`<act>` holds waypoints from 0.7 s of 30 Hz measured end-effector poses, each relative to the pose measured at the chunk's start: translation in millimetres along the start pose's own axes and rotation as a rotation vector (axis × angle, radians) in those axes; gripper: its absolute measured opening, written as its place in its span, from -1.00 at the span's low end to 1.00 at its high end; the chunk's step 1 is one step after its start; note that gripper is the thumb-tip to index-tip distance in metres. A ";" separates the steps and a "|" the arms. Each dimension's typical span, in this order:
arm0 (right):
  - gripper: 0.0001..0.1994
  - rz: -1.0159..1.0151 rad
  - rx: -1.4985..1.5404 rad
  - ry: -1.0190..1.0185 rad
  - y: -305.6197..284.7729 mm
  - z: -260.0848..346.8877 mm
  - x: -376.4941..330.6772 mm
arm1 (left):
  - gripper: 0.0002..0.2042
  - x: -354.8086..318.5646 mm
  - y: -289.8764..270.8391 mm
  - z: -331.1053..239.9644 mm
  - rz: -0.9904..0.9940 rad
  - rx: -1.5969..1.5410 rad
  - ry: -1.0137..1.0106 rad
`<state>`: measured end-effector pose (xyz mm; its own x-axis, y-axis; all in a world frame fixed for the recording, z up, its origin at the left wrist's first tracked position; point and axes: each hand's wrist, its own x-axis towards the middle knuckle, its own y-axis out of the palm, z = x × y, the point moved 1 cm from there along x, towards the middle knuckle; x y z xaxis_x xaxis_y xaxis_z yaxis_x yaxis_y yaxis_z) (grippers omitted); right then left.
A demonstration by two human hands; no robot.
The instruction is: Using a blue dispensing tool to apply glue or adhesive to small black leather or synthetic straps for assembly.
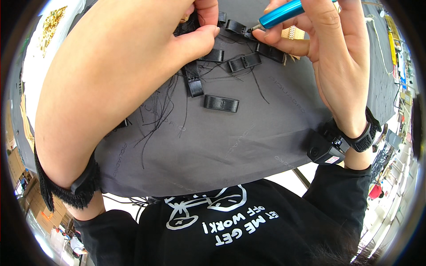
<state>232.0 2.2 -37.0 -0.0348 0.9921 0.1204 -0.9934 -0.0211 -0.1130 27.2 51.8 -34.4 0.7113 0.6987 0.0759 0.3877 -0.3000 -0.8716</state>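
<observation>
A blue tool (284,13) is grasped by the right hand (332,48). Left of it, the left hand (193,43) is seen, its grip unclear. Near the tool, loops (244,62) are strewn.

Glossy black leather-look loops and a shiny blue tool against dull grey cloth.
The loops (221,103) are smooth, with bright streaks of sheen and stitched middles; the loose black threads (162,106) look fine and fibrous. The pen-shaped tool (280,14) has a polished, metallic-looking barrel and a thin, metal-looking tip (256,27). The table cloth (248,146) is matt, thin woven fabric, softly creased and faintly printed. Dark hard plastic, smooth, forms the wrist box (326,148), while the strap (73,195) on the left arm is rough, fringed textile. The shirt (177,248) is matt black knit with flat white print; glittering, foil-like gold bits (53,22) lie by thin white sheeting (37,66).
</observation>
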 end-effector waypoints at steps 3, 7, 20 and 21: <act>-0.74 -0.049 -0.094 -0.100 0.7 -4.8 -2.5 | -0.87 -0.6 -1.5 -1.4 -0.006 0.003 0.006; -0.75 -0.022 -0.102 -0.095 -0.1 -8.0 -0.1 | -0.87 -1.6 -1.3 0.2 -0.008 0.008 0.001; -0.75 0.058 -0.085 -0.310 -10.5 -28.1 4.0 | -0.87 5.0 3.2 3.5 0.004 -0.028 0.024; -0.75 0.050 -0.091 -0.307 -13.9 -29.7 2.3 | -0.87 7.8 4.5 3.8 0.010 -0.026 0.028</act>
<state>249.0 8.4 -64.5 -0.1288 0.9063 0.4024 -0.9761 -0.0443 -0.2128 32.2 58.4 -39.6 0.7311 0.6775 0.0809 0.3953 -0.3239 -0.8595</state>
